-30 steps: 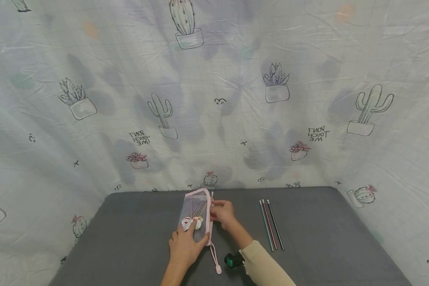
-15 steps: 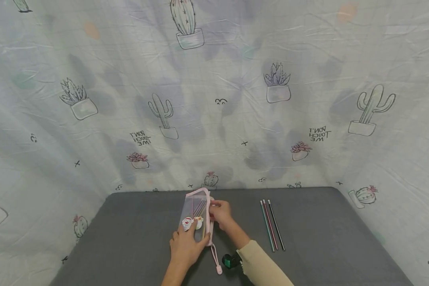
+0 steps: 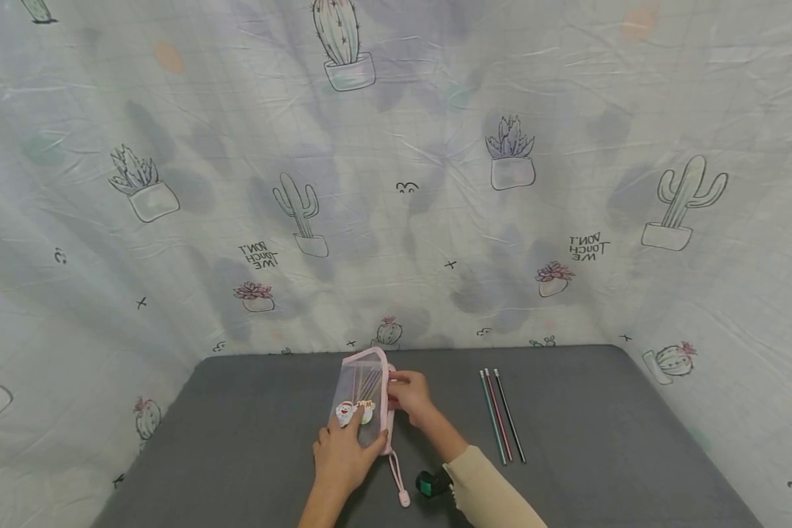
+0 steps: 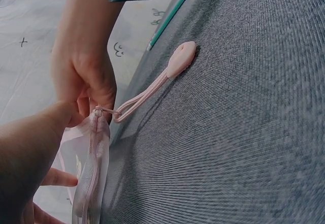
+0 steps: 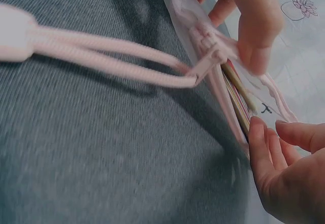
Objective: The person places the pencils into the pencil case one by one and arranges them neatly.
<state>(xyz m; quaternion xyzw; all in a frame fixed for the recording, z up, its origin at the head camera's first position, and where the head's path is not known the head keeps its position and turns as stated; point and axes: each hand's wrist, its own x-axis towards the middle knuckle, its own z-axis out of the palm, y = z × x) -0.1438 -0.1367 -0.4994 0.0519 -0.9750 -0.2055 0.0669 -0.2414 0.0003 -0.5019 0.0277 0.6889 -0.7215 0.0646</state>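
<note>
A clear pencil case (image 3: 343,381) with pink trim and stickers stands tilted on the grey table, several pencils (image 5: 237,94) inside it. My left hand (image 3: 343,447) grips its near end, thumb at the zipped edge and fingers spread over the stickered side. The zip is undone, as the right wrist view shows. At that opening is my right hand (image 3: 409,396), its fingertips (image 5: 257,125) against the edge by a gold pencil's end and its thumb a little apart. From the zip hangs a pink cord pull (image 4: 182,60), lying on the table.
Three pencils, teal (image 3: 492,418), red (image 3: 499,416) and black (image 3: 509,416), lie side by side to the right of the case. A black-and-green device (image 3: 429,482) is on the right wrist. A cactus-print sheet (image 3: 435,220) hangs behind the table.
A pencil's white-tipped end stood up beyond my right hand one second ago; it has slid down out of sight at the case's opening. My left hand has stayed on the case.
</note>
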